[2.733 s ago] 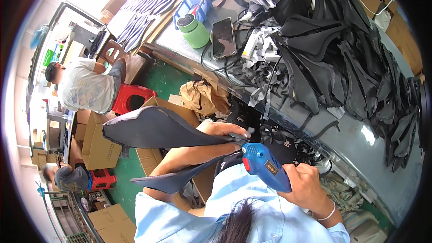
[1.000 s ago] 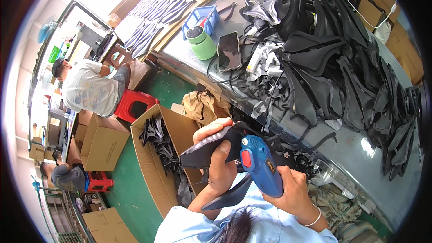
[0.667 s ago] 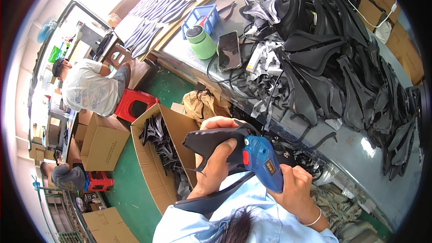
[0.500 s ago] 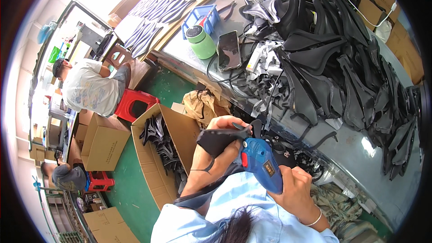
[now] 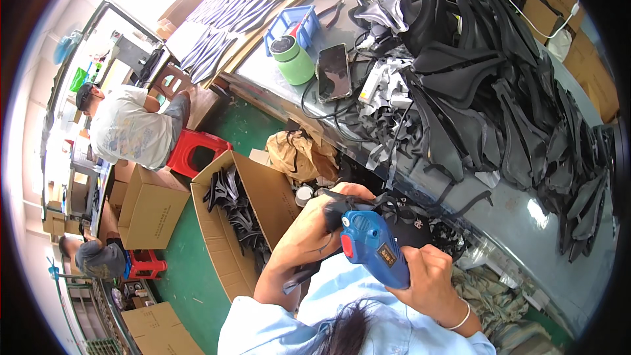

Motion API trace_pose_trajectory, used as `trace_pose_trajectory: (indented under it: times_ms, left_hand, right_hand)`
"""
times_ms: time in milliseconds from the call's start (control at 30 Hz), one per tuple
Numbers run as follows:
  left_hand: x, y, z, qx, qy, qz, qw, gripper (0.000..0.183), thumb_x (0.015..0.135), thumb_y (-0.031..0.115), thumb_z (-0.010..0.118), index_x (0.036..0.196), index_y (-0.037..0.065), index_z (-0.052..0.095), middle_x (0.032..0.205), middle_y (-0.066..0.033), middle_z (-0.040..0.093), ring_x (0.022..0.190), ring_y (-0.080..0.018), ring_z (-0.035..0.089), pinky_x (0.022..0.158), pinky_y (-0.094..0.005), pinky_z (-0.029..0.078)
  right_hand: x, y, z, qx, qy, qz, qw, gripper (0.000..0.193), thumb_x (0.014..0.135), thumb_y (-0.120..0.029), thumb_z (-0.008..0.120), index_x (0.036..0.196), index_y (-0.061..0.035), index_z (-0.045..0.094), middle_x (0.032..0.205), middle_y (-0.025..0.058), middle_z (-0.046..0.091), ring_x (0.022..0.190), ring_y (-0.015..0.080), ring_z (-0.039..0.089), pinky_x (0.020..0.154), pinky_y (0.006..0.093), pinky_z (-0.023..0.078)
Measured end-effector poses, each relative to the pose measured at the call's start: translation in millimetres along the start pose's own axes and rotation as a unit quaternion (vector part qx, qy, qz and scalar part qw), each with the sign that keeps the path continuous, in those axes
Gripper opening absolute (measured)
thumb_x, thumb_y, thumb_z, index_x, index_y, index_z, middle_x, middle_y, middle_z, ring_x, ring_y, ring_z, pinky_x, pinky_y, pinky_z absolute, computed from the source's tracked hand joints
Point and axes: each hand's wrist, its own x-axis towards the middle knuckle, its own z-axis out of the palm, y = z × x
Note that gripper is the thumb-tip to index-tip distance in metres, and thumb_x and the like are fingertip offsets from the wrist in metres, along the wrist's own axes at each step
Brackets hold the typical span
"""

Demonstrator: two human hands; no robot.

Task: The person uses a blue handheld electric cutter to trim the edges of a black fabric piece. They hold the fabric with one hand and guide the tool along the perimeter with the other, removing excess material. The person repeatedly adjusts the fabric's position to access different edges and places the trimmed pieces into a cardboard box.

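Note:
Low in front of my body, my left hand point(image 5: 315, 227) is closed around a black molded fabric piece point(image 5: 336, 212), much of it covered by my fingers and the tool. My right hand point(image 5: 426, 275) grips a blue handheld power tool point(image 5: 376, 244) with a red button and a small display on its side. The tool's head meets the black piece beside my left fingers. Its working tip is hidden, so I cannot tell how it touches the piece. A strip of dark material point(image 5: 303, 277) hangs below my left wrist.
Black molded pieces point(image 5: 460, 72) lie heaped on the metal table point(image 5: 526, 210), near a phone point(image 5: 334, 73), a green jar point(image 5: 293, 64) and a blue basket point(image 5: 287, 23). More pieces fill a cardboard box point(image 5: 227, 256) at left. Two people sit farther left, one on a red stool point(image 5: 190, 151).
My left hand has turned and risen slightly, so the black piece's broad face no longer shows. The power tool has shifted a little left and down with my right hand.

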Motion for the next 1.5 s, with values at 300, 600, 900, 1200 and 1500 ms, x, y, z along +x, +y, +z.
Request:
trace_pose_trajectory:
  times_ms: [300,600,900,1200,1500]
  left_hand:
    - [-4.1,-18.4,33.3,-0.08,-0.305,-0.082,0.945,0.067,0.082,0.008,0.06,0.141,0.005,0.028,0.122,-0.0155,0.053,0.11,-0.0209,0.052,0.094,-0.0314,0.038]
    - [-24.0,-40.5,90.9,-0.373,-0.099,-0.1,0.917,0.082,0.077,0.047,0.07,0.135,0.0,0.038,0.122,-0.0141,0.053,0.114,-0.0236,0.052,0.092,-0.0383,0.043]
    - [-3.3,-18.9,81.1,-0.499,0.263,0.024,0.825,0.045,0.089,0.037,0.054,0.124,0.011,0.045,0.122,-0.0113,0.054,0.116,-0.0259,0.051,0.101,-0.0409,0.039]
    - [-3.7,-20.7,71.3,-0.44,0.341,0.133,0.82,0.044,0.09,0.037,0.052,0.122,0.008,0.044,0.122,-0.013,0.052,0.114,-0.0253,0.051,0.099,-0.0396,0.039]
    - [-13.3,-35.2,57.5,-0.361,0.329,0.136,0.862,0.046,0.083,0.03,0.058,0.111,-0.005,0.053,0.113,-0.0206,0.056,0.103,-0.0256,0.057,0.093,-0.0373,0.045]
  right_hand:
    - [14.9,15.9,-7.2,0.204,0.084,0.144,0.965,0.047,0.064,-0.016,0.082,0.099,-0.0021,0.053,0.074,0.0102,0.061,0.062,0.0196,0.061,0.06,0.0298,0.049]
    - [18.7,38.1,-22.4,0.304,0.243,0.235,0.891,0.04,0.073,-0.014,0.076,0.099,-0.002,0.048,0.078,0.0039,0.057,0.069,0.0103,0.055,0.065,0.0259,0.046]
    - [-2.7,20.8,-14.9,0.038,0.092,0.193,0.976,0.052,0.066,-0.028,0.08,0.097,0.0008,0.05,0.068,0.0139,0.062,0.058,0.0295,0.062,0.057,0.0361,0.05]
    - [-17.1,13.4,-1.6,0.018,0.047,0.103,0.993,0.052,0.06,-0.021,0.08,0.097,0.001,0.051,0.064,0.0092,0.06,0.054,0.0256,0.058,0.052,0.0352,0.046]
    - [-15.6,10.0,-7.4,0.006,0.039,0.083,0.996,0.053,0.058,-0.02,0.081,0.097,-0.0007,0.051,0.062,0.0087,0.059,0.054,0.0258,0.058,0.053,0.035,0.046]
